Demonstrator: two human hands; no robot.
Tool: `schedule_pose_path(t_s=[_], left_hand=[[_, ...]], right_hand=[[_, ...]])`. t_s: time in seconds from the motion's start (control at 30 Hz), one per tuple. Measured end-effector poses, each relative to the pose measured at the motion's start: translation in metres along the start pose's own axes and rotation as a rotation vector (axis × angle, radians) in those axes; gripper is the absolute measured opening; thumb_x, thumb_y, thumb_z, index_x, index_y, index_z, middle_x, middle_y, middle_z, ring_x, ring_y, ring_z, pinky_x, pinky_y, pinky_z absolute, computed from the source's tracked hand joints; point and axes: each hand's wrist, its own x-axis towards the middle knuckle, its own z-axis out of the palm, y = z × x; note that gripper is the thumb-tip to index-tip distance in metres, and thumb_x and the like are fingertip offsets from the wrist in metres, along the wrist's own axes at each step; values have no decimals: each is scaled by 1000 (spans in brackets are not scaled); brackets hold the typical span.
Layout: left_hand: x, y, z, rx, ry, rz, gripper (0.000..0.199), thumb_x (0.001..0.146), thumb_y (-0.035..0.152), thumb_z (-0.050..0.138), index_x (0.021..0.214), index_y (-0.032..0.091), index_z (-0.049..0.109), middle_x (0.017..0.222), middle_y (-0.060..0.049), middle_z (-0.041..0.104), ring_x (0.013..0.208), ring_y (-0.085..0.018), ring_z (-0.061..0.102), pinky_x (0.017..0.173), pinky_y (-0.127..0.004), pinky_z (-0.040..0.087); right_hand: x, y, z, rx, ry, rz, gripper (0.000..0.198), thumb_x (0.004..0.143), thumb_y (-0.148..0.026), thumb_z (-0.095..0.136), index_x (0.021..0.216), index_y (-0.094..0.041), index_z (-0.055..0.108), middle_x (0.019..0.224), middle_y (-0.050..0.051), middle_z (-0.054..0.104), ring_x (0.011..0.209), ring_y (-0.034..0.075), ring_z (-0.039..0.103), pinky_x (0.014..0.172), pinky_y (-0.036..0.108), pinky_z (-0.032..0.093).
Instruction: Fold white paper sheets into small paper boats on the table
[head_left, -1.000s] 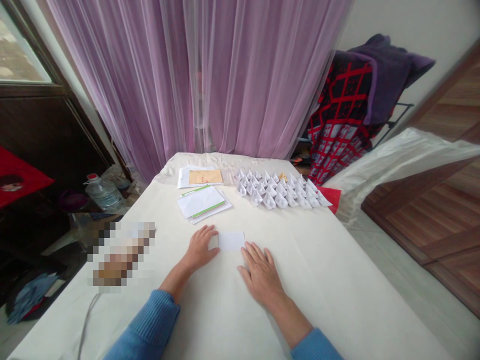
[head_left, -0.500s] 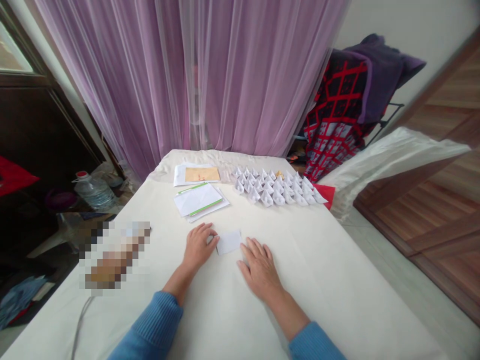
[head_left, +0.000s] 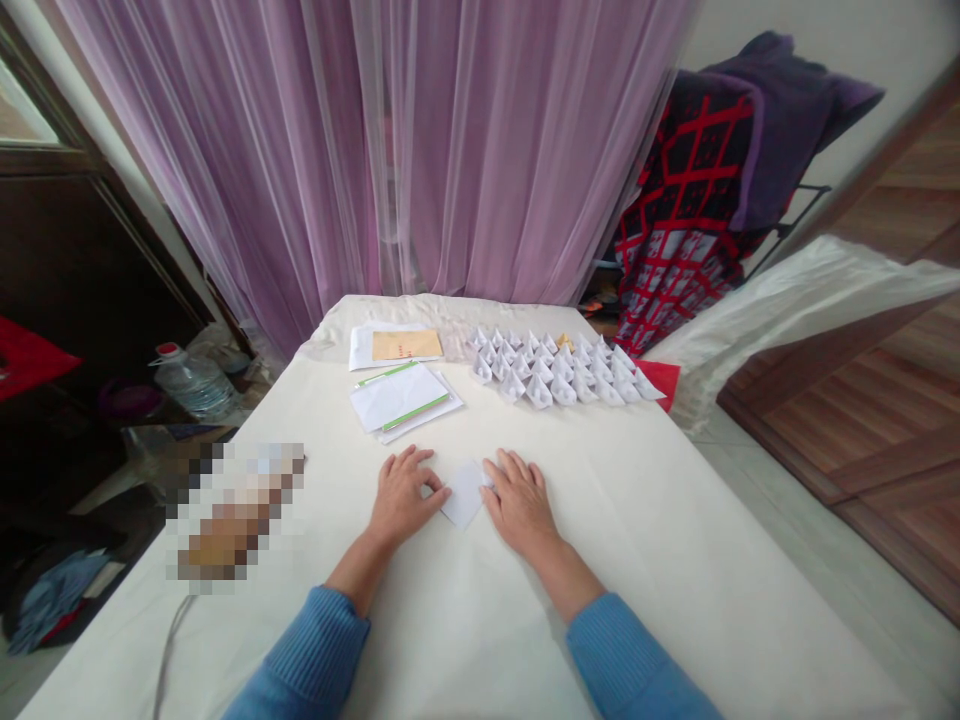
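A small folded piece of white paper [head_left: 463,497] lies on the white tabletop, turned so that one corner points toward me. My left hand [head_left: 405,493] pinches its left corner between thumb and forefinger, the other fingers curled loosely. At the right corner, my right hand [head_left: 520,500] has thumb and forefinger on the paper, while its remaining fingers stretch forward over the table. Fingertips cover both side corners. Beyond the hands lies a stack of white sheets [head_left: 401,398] with green-edged strips.
Rows of white folded paper boats [head_left: 559,372] stand at the back right, beside a red sheet [head_left: 661,380]. A tan envelope [head_left: 407,345] rests on white paper at the back. To the left lie a blurred-out object [head_left: 240,515] and a cable [head_left: 171,645].
The small paper has turned from a flat-sided position into a diamond and come slightly nearer. My right thumb and forefinger have closed in on its right corner; my left hand has shifted right.
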Motion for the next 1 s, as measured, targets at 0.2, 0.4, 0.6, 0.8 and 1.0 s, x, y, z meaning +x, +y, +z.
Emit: schedule_pose_path(t_s=[0.2, 0.4, 0.6, 0.8, 1.0], left_hand=[[2, -4, 3, -134, 76, -24, 11, 78, 28, 63, 67, 25, 66, 121, -3, 68, 128, -29, 49, 111, -60, 24], [5, -8, 8, -247, 226, -73, 15, 78, 26, 57, 64, 23, 60, 106, -4, 72, 115, -25, 59, 105, -50, 37], [0, 1, 5, -239, 179, -124, 14, 80, 26, 55, 67, 24, 60, 106, -2, 72, 118, -26, 58, 110, -56, 26], [-4, 6, 3, -200, 73, -71, 20, 86, 30, 49, 72, 26, 63, 97, 2, 74, 117, -23, 58, 113, -56, 16], [-5, 7, 3, -184, 85, -57, 8, 85, 28, 53, 84, 26, 60, 97, 1, 73, 114, -22, 59, 113, -54, 16]], right_hand=[[4, 3, 3, 154, 246, -126, 33, 91, -19, 46, 121, -18, 60, 125, 11, 62, 118, 24, 52, 100, 41, 36], [-4, -26, -2, 290, 284, -201, 29, 88, -31, 57, 113, -18, 61, 108, 10, 64, 99, 23, 57, 89, 36, 44], [2, -45, -2, 257, 235, -142, 24, 85, -29, 60, 107, -18, 60, 105, 10, 65, 96, 23, 59, 83, 33, 46], [2, -34, 1, 228, 149, -87, 18, 88, -20, 52, 103, -19, 62, 99, 8, 68, 93, 20, 61, 84, 29, 46], [5, -30, 4, 249, 148, -44, 21, 90, -20, 49, 105, -19, 64, 99, 7, 70, 92, 19, 61, 84, 28, 45]])
